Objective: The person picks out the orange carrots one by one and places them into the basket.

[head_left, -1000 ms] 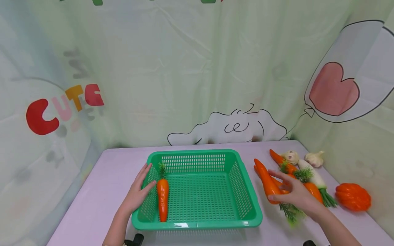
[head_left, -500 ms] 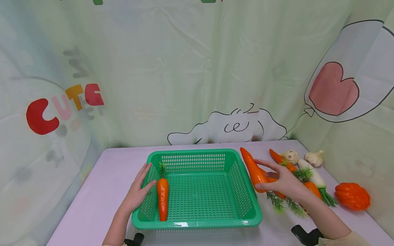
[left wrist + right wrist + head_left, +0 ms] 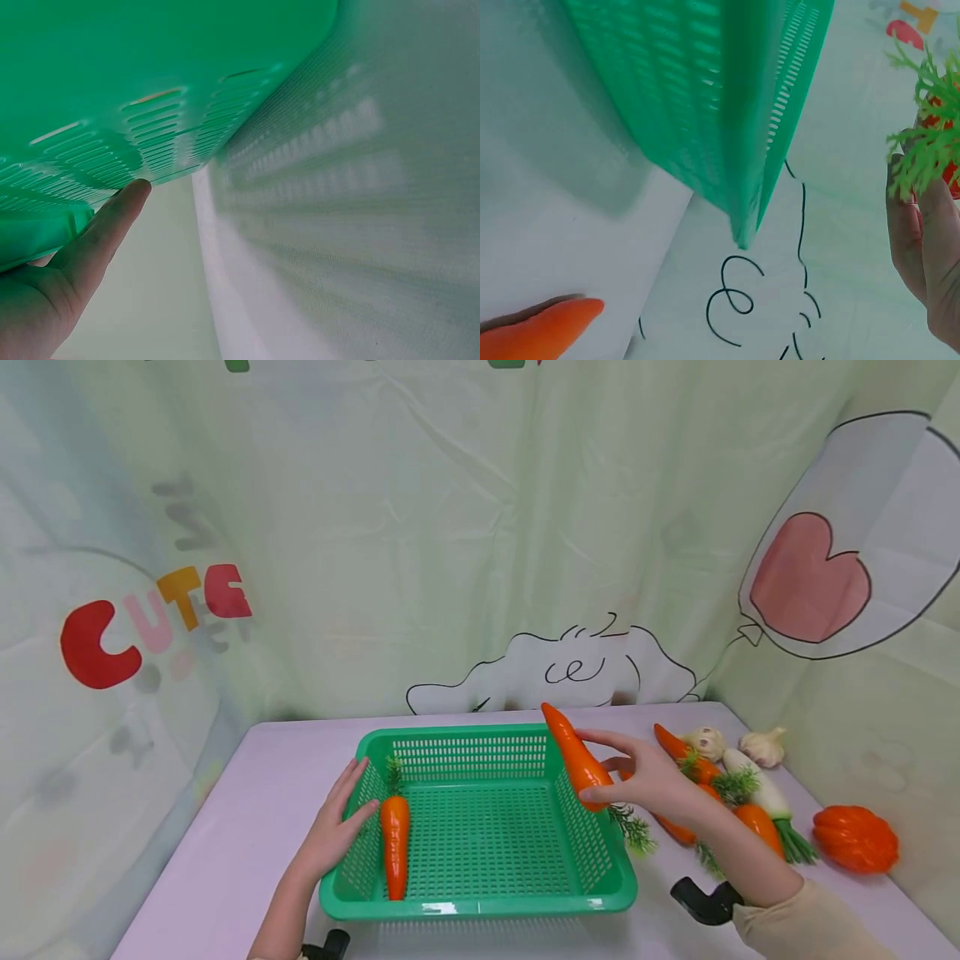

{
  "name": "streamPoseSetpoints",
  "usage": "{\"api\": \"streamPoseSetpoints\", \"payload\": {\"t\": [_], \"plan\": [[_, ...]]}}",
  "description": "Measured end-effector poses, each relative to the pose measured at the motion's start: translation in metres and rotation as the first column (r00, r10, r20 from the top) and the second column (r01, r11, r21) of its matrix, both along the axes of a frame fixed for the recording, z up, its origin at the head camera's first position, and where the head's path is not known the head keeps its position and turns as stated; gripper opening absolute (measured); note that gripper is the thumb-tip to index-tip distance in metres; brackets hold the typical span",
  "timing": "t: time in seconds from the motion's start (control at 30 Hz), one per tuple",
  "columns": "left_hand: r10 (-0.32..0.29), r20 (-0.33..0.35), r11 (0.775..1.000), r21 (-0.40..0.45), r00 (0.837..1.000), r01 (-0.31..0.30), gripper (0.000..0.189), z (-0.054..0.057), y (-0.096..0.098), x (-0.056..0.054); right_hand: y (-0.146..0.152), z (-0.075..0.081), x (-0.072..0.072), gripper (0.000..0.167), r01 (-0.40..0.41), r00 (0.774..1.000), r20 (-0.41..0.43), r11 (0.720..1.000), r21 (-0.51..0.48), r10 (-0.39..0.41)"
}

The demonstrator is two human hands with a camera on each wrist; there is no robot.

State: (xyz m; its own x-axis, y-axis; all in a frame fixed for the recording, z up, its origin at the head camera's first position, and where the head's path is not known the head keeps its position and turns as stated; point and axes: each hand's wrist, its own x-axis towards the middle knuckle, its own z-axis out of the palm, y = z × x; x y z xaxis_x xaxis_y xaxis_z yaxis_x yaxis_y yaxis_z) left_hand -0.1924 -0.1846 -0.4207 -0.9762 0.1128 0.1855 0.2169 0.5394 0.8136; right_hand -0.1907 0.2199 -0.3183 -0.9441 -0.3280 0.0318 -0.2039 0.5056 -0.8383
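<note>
My right hand (image 3: pixel 654 777) holds a toy carrot (image 3: pixel 573 758) at its thick end, thumb on the near side and fingers on the far side. The carrot tilts over the right rim of a green plastic basket (image 3: pixel 480 908), tip pointing up and away. Feathery green leaves (image 3: pixel 930 127) trail below it, and in the right wrist view they partly cover the fingers. Inside the basket, along its left side, lies another carrot (image 3: pixel 395 847). My left hand (image 3: pixel 333 831) rests at the basket's left rim with fingers extended; one straight finger (image 3: pixel 112 225) touches its slotted outer wall.
Right of the basket lie several more carrots (image 3: pixel 759 828), a white radish (image 3: pixel 757 785) with green stalks and two garlic bulbs (image 3: pixel 763 746). An orange-red ribbed pumpkin (image 3: pixel 855 839) sits near the right edge of the pale table (image 3: pixel 270 793). Printed curtains (image 3: pixel 337 568) enclose the table.
My right hand has carried the carrot leftward and up, from beside the vegetable pile to over the basket's right rim. My left hand and the basket have stayed put.
</note>
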Motion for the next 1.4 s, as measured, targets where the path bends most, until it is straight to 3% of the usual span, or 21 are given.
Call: {"api": "streamPoseSetpoints", "payload": {"t": [0.43, 0.73, 0.97, 1.13, 1.4], "plan": [[-0.002, 0.015, 1.000, 0.003, 1.000, 0.002, 0.062, 0.003, 0.000, 0.001, -0.039, 0.011, -0.019, 0.071, -0.083, 0.995, 0.046, 0.993, -0.088, 0.087], [-0.004, 0.012, 1.000, 0.009, 1.000, 0.004, 0.061, 0.002, 0.000, 0.001, -0.069, 0.012, -0.026, 0.071, -0.169, 0.979, 0.088, 0.975, -0.142, 0.182], [-0.006, 0.009, 1.000, 0.013, 1.000, 0.006, 0.061, 0.001, 0.000, 0.001, -0.090, 0.001, -0.034, 0.071, -0.167, 0.975, 0.131, 0.979, -0.114, 0.181], [-0.008, 0.006, 1.000, 0.014, 1.000, 0.008, 0.061, 0.001, 0.000, 0.001, -0.106, -0.012, -0.039, 0.071, -0.199, 0.953, 0.202, 0.970, -0.141, 0.225], [-0.006, 0.005, 1.000, 0.007, 1.000, 0.006, 0.062, 0.000, -0.001, 0.000, -0.132, -0.033, -0.044, 0.071, -0.230, 0.948, 0.204, 0.968, -0.097, 0.245]]}}
